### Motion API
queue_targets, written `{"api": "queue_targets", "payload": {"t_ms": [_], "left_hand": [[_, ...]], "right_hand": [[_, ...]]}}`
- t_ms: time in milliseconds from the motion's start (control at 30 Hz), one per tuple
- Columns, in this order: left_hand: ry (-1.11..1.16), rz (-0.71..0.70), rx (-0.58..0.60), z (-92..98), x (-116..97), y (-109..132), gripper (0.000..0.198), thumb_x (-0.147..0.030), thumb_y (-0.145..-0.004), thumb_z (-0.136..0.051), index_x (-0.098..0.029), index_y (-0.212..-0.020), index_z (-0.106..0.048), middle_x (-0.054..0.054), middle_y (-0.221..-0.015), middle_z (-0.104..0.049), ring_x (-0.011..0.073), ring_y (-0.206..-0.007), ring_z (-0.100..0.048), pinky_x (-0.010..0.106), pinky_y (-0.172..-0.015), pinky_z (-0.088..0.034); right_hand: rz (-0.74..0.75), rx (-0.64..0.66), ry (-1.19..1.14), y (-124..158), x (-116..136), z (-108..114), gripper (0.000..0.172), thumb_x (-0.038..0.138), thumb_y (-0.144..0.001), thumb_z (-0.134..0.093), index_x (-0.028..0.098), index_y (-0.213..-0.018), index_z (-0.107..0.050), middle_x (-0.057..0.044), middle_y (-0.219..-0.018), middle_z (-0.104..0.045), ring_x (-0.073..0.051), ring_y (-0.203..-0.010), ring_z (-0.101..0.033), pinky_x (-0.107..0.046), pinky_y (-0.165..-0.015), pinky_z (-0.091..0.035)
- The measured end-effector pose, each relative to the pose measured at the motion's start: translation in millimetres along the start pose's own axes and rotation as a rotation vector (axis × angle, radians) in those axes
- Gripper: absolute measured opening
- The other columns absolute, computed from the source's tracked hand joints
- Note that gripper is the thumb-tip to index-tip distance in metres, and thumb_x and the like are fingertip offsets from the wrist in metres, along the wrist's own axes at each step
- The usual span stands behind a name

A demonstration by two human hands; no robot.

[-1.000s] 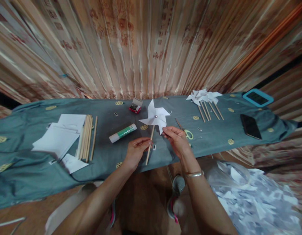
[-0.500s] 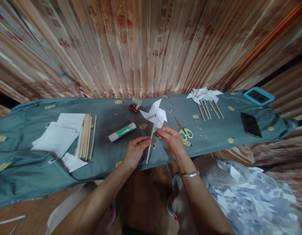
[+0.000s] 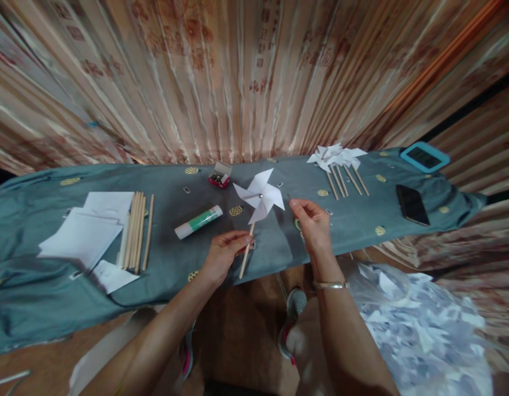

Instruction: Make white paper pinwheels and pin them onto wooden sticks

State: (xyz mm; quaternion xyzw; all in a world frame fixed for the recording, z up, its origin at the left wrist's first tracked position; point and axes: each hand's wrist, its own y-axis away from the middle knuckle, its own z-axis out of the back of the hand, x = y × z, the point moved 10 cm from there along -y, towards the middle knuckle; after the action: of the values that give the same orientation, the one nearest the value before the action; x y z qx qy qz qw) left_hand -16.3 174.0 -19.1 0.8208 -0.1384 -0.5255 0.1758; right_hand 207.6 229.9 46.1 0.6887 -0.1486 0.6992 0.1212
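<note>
My left hand (image 3: 225,254) pinches the wooden stick of a white paper pinwheel (image 3: 260,195) and holds it upright above the grey-blue cloth (image 3: 39,286). My right hand (image 3: 314,223) hovers just right of the wheel, thumb and forefinger pressed together near a blade's tip; nothing shows between them. The yellow-handled scissors lie mostly hidden under that hand.
Spare sticks (image 3: 135,231) and white paper sheets (image 3: 83,236) lie at the left, a glue stick (image 3: 197,221) and a small red pin box (image 3: 219,176) in the middle. Finished pinwheels (image 3: 337,159), a black phone (image 3: 411,204) and a blue-framed device (image 3: 424,157) are at the right. A bag of paper scraps (image 3: 423,324) sits by my knee.
My right hand left the pinwheel's lower blade and moved right, beside the wheel. The wheel's blades have turned. The left hand kept its hold on the stick.
</note>
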Motion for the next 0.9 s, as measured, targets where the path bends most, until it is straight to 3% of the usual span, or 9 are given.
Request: {"api": "queue_targets", "payload": {"t_ms": [333, 900], "left_hand": [[0.018, -0.006, -0.038, -0.1, -4.2, -0.3, 0.043, -0.040, -0.038, -0.093, -0.014, -0.068, -0.075, 0.003, -0.064, -0.072, 0.0114, -0.061, -0.063, 0.023, -0.064, -0.049], [-0.011, -0.095, -0.111, 9.0, -12.0, -3.1, 0.039, -0.038, -0.043, -0.091, -0.015, -0.070, -0.076, 0.002, -0.069, -0.072, 0.0116, -0.062, -0.059, 0.026, -0.067, -0.048]], "right_hand": [[-0.139, 0.096, -0.114, 7.6, -9.4, -21.5, 0.019, 0.033, -0.050, -0.080, 0.020, -0.061, -0.072, 0.002, -0.058, -0.065, -0.011, -0.059, -0.050, -0.028, -0.064, -0.041], [-0.325, 0.298, -0.218, 33.0, -24.5, -57.7, 0.023, 0.036, -0.049, -0.086, 0.021, -0.060, -0.073, 0.001, -0.061, -0.065, -0.011, -0.060, -0.050, -0.026, -0.062, -0.037]]}}
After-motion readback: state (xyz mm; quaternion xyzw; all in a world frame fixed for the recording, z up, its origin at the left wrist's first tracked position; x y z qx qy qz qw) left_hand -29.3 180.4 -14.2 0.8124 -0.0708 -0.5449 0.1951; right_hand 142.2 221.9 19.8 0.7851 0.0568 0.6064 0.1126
